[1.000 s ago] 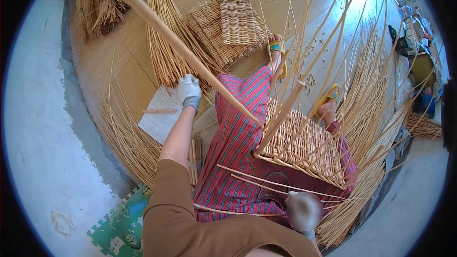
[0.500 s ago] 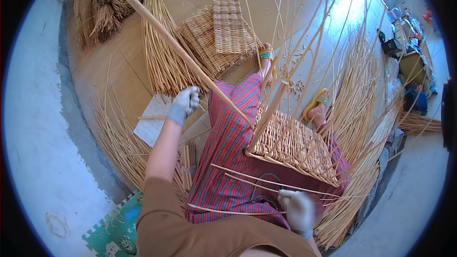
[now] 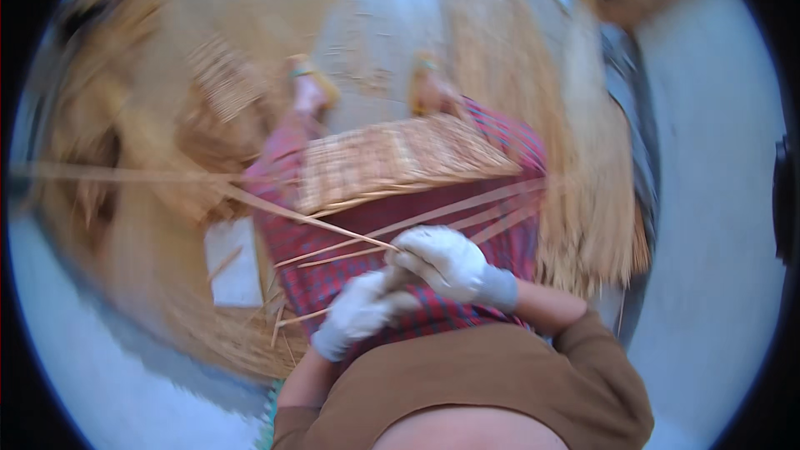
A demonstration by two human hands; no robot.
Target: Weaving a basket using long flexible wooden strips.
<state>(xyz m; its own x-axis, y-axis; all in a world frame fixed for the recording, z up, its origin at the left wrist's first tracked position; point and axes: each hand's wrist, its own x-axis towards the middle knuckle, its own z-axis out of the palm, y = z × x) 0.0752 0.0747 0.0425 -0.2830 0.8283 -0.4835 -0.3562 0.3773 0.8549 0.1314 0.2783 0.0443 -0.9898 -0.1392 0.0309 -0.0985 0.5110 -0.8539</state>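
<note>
My right hand (image 3: 442, 262), in a white glove, is closed on thin pale rods (image 3: 333, 229) that stretch out leftward. My left hand (image 3: 362, 312), gloved too, is just below and left of it, its fingers near the right hand and too blurred to read. A partly woven wicker panel (image 3: 400, 158) with long loose stakes (image 3: 500, 194) lies tilted across my lap, on red checked cloth (image 3: 296, 279). The whole picture is smeared by motion.
Willow rod bundles (image 3: 583, 200) lie along the right. At the upper left are woven panels (image 3: 225, 75) and more rods (image 3: 125, 33). A sheet of paper (image 3: 233, 275) with a stick on it lies by my left leg. Pale walls (image 3: 708, 200) curve at both sides.
My left hand has come from the paper and rod bundle down to my right hand at my lap. My right hand has risen slightly. The view has swung, blurring everything.
</note>
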